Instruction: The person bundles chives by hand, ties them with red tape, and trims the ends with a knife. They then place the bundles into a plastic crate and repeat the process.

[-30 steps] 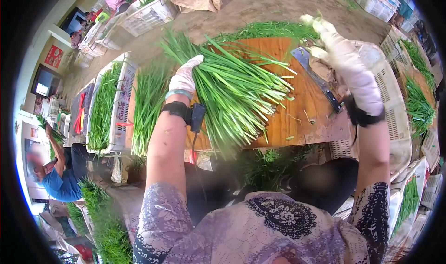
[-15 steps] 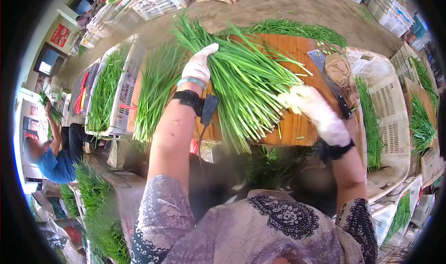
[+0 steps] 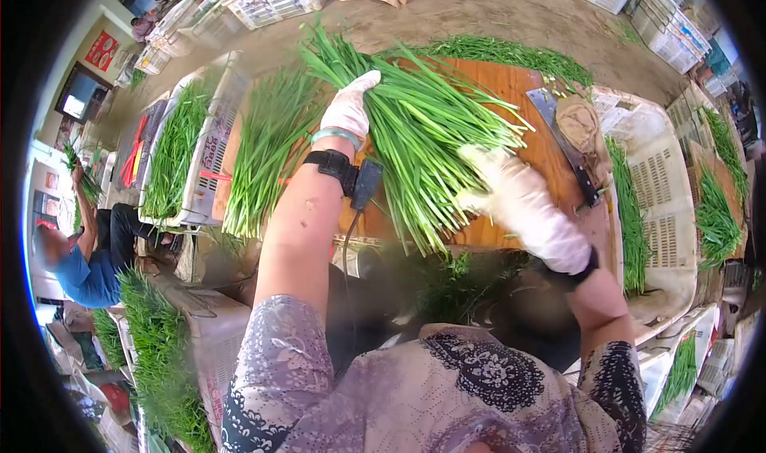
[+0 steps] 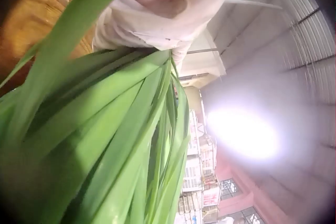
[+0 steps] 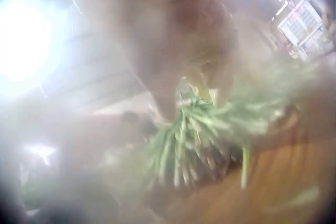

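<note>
In the head view my gloved left hand (image 3: 349,112) grips a big bunch of garlic chives (image 3: 435,142) near its leafy end. The bunch fans out over a wooden board (image 3: 487,234), pale stem ends toward the lower right. Green flat leaves (image 4: 121,145) spread from under the glove in the left wrist view. My gloved right hand (image 3: 531,202), blurred, reaches over the stem ends with thumb and fingers spread apart. In the right wrist view its fingers (image 5: 165,98) come down onto the stems (image 5: 184,150).
A broad knife (image 3: 566,150) lies at the board's right side beside a brown cloth (image 3: 578,122). More chives (image 3: 267,150) lie left of the bunch. White crates (image 3: 654,166) flank the board, and loose leaves (image 3: 511,54) lie beyond it. Another person (image 3: 96,261) sits at the left.
My right hand came down from beyond the knife at the upper right to the stem ends, then further left over them. The left hand keeps its hold on the chives.
</note>
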Demonstrator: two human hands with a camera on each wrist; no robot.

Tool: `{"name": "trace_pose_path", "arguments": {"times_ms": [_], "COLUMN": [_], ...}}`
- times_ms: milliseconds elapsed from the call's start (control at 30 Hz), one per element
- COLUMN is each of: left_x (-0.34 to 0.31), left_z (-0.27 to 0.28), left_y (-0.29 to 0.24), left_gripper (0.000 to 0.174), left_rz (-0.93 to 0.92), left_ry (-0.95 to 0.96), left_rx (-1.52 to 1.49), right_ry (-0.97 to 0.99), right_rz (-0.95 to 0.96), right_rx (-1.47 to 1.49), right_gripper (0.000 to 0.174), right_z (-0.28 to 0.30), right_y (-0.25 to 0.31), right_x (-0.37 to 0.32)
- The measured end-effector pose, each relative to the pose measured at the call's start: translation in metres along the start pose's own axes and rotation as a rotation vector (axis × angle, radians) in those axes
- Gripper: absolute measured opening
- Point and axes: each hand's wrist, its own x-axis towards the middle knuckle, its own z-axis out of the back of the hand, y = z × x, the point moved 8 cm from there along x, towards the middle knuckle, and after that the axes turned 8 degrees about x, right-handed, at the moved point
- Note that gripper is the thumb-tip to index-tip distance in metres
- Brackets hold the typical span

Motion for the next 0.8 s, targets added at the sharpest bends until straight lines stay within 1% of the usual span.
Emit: {"name": "trace_pose_path", "arguments": {"times_ms": [33,67,100,133,200,233,267,333,400,433,467,533,567,600,633,700,733,767,800], "left_x": [-0.010,-0.015,-0.008,-0.007,-0.008,-0.006,-0.004,-0.006,-0.005,-0.004,-0.006,-0.014,-0.011,-0.008,-0.004,0.009,0.015,0.001,0.005], "left_z": [-0.008,-0.012,-0.014,-0.015,-0.018,-0.019,-0.018,-0.017,-0.019,-0.017,-0.017,-0.027,-0.032,-0.036,-0.040,-0.029,-0.025,-0.033,-0.033], "left_y": [-0.008,-0.009,0.004,0.003,-0.004,-0.009,-0.012,-0.005,-0.002,0.000,0.003,-0.005,-0.006,-0.007,-0.007,-0.004,-0.004,-0.024,-0.024], "left_gripper": [0.032,0.033,0.031,0.032,0.036,0.037,0.037,0.039,0.040,0.041,0.041,0.042,0.041,0.041,0.037,0.039,0.040,0.042,0.040], "left_rz": [0.078,0.152,0.240,0.208,0.146,0.131,0.118,0.115,0.120,0.126,0.136,0.167,0.178,0.186,0.213,0.144,0.109,0.040,-0.014], "left_ry": [-0.018,-0.039,0.028,0.058,0.123,0.128,0.129,0.125,0.117,0.103,0.089,0.135,0.154,0.171,0.186,0.138,0.119,0.134,0.160], "left_rx": [-0.059,-0.116,-0.424,-0.400,-0.351,-0.342,-0.336,-0.327,-0.302,-0.282,-0.264,-0.284,-0.292,-0.301,-0.364,-0.211,-0.131,0.368,0.370], "right_ry": [0.011,0.131,0.117,0.106,-0.064,-0.043,0.063,0.039,-0.076,-0.134,-0.137,-0.022,-0.060,0.074,0.130,0.073,0.016,-0.096,-0.051], "right_rz": [0.009,-0.116,-0.177,-0.232,-0.216,-0.195,-0.186,-0.072,0.097,0.183,0.248,0.333,0.314,0.150,-0.049,0.061,0.278,0.358,0.364], "right_rx": [-0.038,-0.041,0.103,0.246,0.335,0.455,0.250,0.472,-0.027,-0.275,-0.284,-0.173,-0.249,0.183,0.607,0.415,-0.057,-0.098,-0.074], "right_gripper": [0.071,0.060,0.054,0.049,0.038,0.038,0.036,0.047,0.054,0.058,0.061,0.050,0.042,0.041,0.040,0.051,0.059,0.056,0.055], "right_z": [-0.039,-0.054,-0.053,-0.048,-0.027,-0.045,-0.035,-0.018,0.020,0.027,0.018,-0.024,-0.041,-0.051,-0.062,-0.067,-0.059,-0.057,-0.062], "right_y": [-0.016,-0.035,-0.058,-0.082,-0.098,-0.122,-0.101,-0.091,-0.043,-0.019,-0.010,-0.015,-0.021,-0.021,-0.021,0.005,0.028,0.032,0.028], "right_x": [-0.001,0.007,0.015,0.021,0.027,0.029,0.030,0.018,0.004,-0.003,-0.010,-0.018,-0.016,-0.009,-0.005,-0.006,-0.011,-0.012,-0.014]}}
